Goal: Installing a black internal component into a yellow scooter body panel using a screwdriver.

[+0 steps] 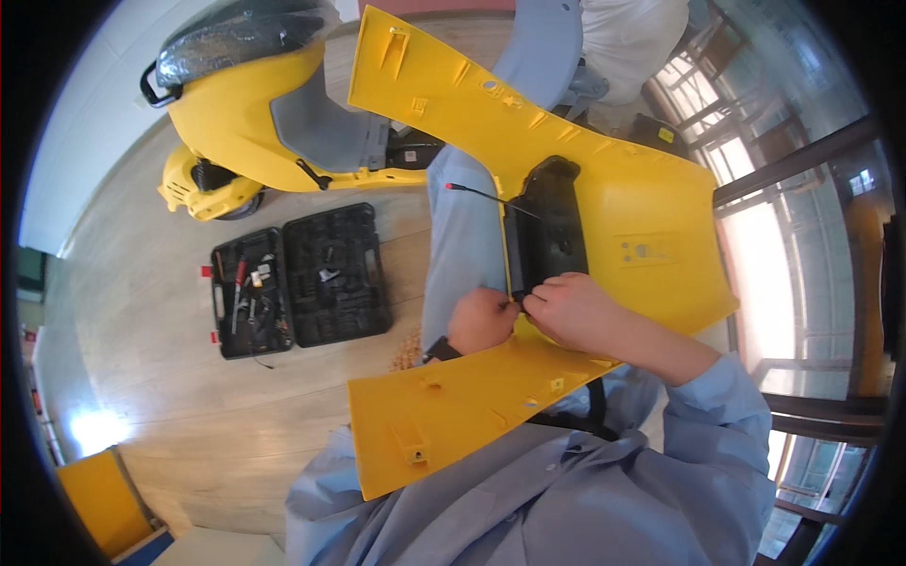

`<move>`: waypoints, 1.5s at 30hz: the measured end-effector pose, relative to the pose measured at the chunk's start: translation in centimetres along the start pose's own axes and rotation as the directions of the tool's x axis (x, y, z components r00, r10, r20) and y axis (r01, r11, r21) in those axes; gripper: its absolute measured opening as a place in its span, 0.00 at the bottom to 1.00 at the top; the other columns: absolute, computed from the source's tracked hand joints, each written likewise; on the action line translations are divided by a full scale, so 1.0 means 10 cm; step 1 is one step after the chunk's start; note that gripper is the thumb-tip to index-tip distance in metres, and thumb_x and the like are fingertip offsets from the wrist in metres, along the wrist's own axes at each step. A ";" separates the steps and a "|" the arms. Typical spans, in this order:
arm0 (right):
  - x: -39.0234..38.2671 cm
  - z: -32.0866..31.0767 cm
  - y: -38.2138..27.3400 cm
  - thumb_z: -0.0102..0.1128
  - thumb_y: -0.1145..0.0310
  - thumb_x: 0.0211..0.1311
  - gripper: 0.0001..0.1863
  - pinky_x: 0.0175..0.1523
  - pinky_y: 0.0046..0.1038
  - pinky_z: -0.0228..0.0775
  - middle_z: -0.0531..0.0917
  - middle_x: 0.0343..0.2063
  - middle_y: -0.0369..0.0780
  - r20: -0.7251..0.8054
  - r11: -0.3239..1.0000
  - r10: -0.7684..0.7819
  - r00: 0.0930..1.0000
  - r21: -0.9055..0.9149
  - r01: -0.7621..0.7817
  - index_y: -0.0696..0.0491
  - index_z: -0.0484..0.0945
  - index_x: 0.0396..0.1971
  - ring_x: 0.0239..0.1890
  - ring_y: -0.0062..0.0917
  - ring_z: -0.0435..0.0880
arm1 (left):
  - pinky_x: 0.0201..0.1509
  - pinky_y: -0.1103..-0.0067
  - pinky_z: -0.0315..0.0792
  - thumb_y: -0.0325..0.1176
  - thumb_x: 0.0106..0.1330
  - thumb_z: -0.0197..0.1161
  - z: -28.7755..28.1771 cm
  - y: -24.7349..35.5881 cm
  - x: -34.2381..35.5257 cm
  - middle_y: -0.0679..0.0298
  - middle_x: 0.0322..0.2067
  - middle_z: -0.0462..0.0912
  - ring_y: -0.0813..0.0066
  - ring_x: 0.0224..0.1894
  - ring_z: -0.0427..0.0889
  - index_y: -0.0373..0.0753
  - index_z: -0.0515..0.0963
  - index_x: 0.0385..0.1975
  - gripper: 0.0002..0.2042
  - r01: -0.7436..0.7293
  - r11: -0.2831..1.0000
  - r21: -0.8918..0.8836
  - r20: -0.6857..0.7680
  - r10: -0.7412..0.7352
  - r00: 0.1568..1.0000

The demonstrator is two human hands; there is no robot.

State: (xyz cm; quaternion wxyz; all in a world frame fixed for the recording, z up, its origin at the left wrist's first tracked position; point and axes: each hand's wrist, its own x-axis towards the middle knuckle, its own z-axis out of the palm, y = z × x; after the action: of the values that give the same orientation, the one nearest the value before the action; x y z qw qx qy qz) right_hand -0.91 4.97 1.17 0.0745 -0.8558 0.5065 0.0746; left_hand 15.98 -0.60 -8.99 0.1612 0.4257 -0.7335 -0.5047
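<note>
A large yellow plastic scooter panel point(651, 203) lies across my lap, its moulded inner side with ribs and clips facing up. Set in its middle is a black plastic part point(557, 222), from which a thin black cable with a red-tipped connector point(457, 187) sticks out to the left. My left hand point(481, 321) is closed at the lower left corner of the black part. Right beside it, my right hand point(571, 311) presses its closed fingers on the same corner. Whatever lies between the fingertips is hidden.
A yellow scooter point(245, 104) with a plastic-wrapped seat stands at the upper left. On the wooden floor lies an open black tool case point(335, 274) with a red-handled screwdriver point(239, 274) and other tools. Large windows point(755, 274) line the right; a yellow panel point(104, 500) stands lower left.
</note>
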 end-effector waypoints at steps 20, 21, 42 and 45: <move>-0.09 -0.12 -0.09 0.63 0.66 0.58 0.07 0.44 0.36 0.75 0.80 0.28 0.40 0.007 0.994 0.058 0.998 0.091 -0.058 0.52 0.76 0.29 0.35 0.35 0.83 | 0.37 0.59 0.75 0.38 0.61 0.63 -0.05 0.15 -0.13 0.44 0.26 0.81 0.41 0.32 0.81 0.33 0.84 0.28 0.12 0.059 0.997 -0.056 0.032 -0.057 0.998; -0.10 -0.13 -0.08 0.63 0.67 0.56 0.06 0.43 0.35 0.75 0.79 0.27 0.39 0.006 0.997 0.051 0.999 0.050 -0.051 0.52 0.76 0.29 0.34 0.34 0.83 | 0.36 0.59 0.75 0.37 0.62 0.64 -0.06 0.16 -0.14 0.45 0.26 0.81 0.41 0.32 0.81 0.33 0.83 0.28 0.12 0.059 0.997 -0.049 0.027 -0.057 0.998; -0.02 -0.11 -0.05 0.63 0.69 0.49 0.07 0.36 0.28 0.73 0.75 0.25 0.36 -0.097 0.997 0.049 0.994 0.069 -0.042 0.50 0.74 0.28 0.31 0.27 0.81 | 0.29 0.64 0.72 0.35 0.65 0.63 -0.26 0.21 -0.13 0.46 0.21 0.79 0.46 0.25 0.80 0.32 0.83 0.32 0.11 0.079 0.989 -0.128 0.095 -0.067 0.993; 0.00 -0.09 -0.09 0.63 0.69 0.51 0.07 0.37 0.28 0.73 0.76 0.25 0.36 -0.068 0.997 0.072 0.995 0.032 -0.070 0.50 0.74 0.29 0.31 0.27 0.81 | 0.29 0.64 0.72 0.35 0.64 0.64 -0.22 0.15 -0.13 0.46 0.20 0.79 0.45 0.24 0.79 0.32 0.83 0.31 0.11 0.018 0.993 -0.114 0.045 -0.013 0.999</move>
State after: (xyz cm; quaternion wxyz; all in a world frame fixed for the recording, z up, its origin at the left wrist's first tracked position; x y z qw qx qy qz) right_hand -0.05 5.27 2.09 0.0671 -0.8381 0.5398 0.0401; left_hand 17.52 -0.66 -6.46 0.1653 0.4100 -0.7034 -0.5566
